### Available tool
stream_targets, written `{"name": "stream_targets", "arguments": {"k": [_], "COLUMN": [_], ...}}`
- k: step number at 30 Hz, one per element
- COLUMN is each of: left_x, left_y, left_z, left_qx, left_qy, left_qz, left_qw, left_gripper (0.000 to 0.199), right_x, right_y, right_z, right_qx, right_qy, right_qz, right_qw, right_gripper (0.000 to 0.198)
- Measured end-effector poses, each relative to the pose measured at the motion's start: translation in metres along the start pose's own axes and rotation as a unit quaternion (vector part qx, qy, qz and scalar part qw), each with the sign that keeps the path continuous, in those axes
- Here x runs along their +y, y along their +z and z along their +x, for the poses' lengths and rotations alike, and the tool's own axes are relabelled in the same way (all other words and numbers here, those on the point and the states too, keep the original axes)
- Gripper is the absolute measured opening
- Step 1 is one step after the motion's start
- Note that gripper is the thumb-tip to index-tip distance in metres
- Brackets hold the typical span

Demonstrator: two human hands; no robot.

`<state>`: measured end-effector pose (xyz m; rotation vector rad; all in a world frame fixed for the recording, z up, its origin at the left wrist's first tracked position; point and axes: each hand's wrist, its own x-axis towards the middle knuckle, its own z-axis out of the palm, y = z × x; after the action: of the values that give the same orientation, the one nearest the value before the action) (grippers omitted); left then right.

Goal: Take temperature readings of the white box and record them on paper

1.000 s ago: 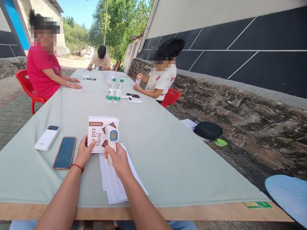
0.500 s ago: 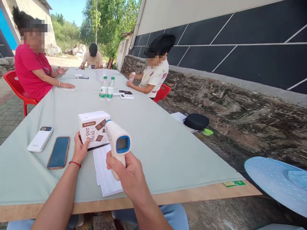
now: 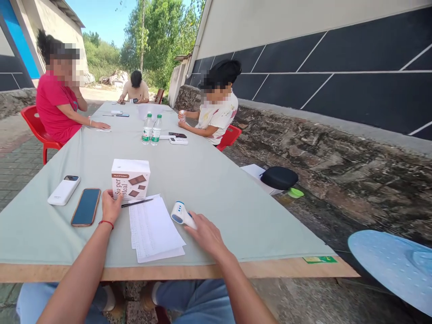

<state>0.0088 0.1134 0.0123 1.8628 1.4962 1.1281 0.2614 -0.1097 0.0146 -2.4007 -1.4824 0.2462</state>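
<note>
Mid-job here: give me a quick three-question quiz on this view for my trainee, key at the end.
1. Which of the wearer's hands touches the printed white box?
2. True or false: the phone lies to the left of the papers.
3. Fill in: the right hand is on the handle of a white, gun-shaped ____.

Key:
1. The left hand, at the box's lower left corner.
2. True.
3. Thermometer, judging by its shape.
</note>
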Motion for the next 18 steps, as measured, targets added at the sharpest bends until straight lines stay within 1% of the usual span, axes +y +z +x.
{"name": "stream_targets", "arguments": {"k": [2, 5, 7, 9, 11, 13, 15, 16, 18], "left_x": [-0.001, 0.001, 0.006, 0.014, 0.025, 0.037, 0.049, 0.055, 0.065], "left_y": [-0.004, -0.013, -0.018, -0.023, -0.026, -0.030, -0.035, -0.038, -0.046], "left_z": [-0.011, -0.029, -0.037, -0.040, -0.042, -0.049, -0.063, -0.073, -0.095], "left_qx": [-0.011, -0.045, -0.083, -0.128, -0.158, -0.164, -0.160, -0.156, -0.160], "left_qy": [0.011, 0.058, 0.092, 0.119, 0.137, 0.149, 0.161, 0.162, 0.175], "left_qz": [0.096, 0.226, 0.278, 0.304, 0.313, 0.304, 0.272, 0.247, 0.185], "left_qw": [0.995, 0.971, 0.953, 0.936, 0.927, 0.927, 0.935, 0.943, 0.954], "left_gripper": [0.038, 0.040, 0.031, 0.019, 0.014, 0.018, 0.023, 0.023, 0.022], "right_x": [0.005, 0.007, 0.003, -0.008, -0.026, -0.049, -0.069, -0.077, -0.087], "right_y": [0.006, 0.010, 0.011, 0.012, 0.014, 0.018, 0.023, 0.026, 0.030], "right_z": [0.002, 0.006, 0.009, 0.011, 0.012, 0.010, 0.007, 0.005, 0.001], "right_qx": [-0.003, 0.009, 0.039, 0.092, 0.145, 0.171, 0.184, 0.192, 0.216], "right_qy": [-0.016, -0.030, -0.032, -0.043, -0.082, -0.141, -0.188, -0.200, -0.199], "right_qz": [-0.035, -0.051, -0.040, -0.011, 0.033, 0.069, 0.072, 0.064, 0.050], "right_qw": [0.999, 0.998, 0.998, 0.995, 0.986, 0.973, 0.962, 0.959, 0.955], "right_gripper": [0.042, 0.038, 0.039, 0.040, 0.038, 0.036, 0.039, 0.039, 0.035]}}
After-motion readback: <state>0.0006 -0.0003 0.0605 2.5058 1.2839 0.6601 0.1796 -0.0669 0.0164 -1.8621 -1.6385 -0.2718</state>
